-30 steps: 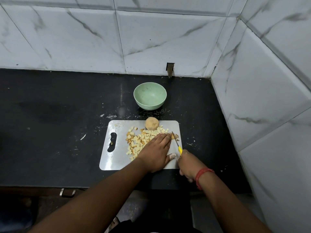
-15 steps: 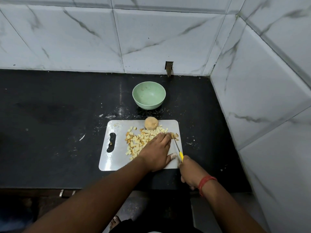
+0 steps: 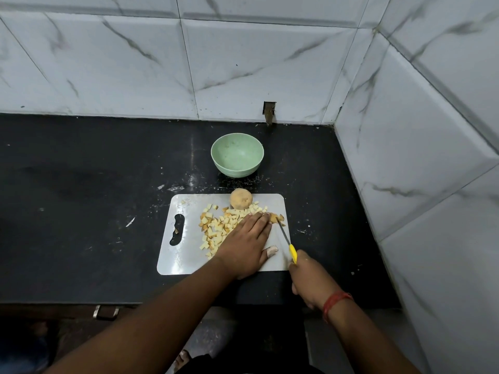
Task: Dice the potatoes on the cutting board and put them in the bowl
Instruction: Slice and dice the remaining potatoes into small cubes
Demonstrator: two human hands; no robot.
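A white cutting board (image 3: 186,255) lies on the black counter. On it is a heap of diced potato (image 3: 218,225) and one whole unpeeled potato (image 3: 241,198) at the board's far edge. My left hand (image 3: 247,244) lies flat with straight fingers on the right side of the diced heap. My right hand (image 3: 310,279) grips a yellow-handled knife (image 3: 286,240), its blade pointing at a few brownish pieces (image 3: 278,217) at the board's right edge. A pale green bowl (image 3: 237,154), holding no potato, stands beyond the board.
Marble-tiled walls close the counter at the back and right (image 3: 405,157). Crumbs and a small scrap (image 3: 130,222) lie on the black counter (image 3: 81,198) left of the board. A drawer handle (image 3: 105,312) shows below the counter's front edge.
My right hand has drawn slightly back toward me with the knife. The left hand stays flat on the diced pieces; the view shifted a little.
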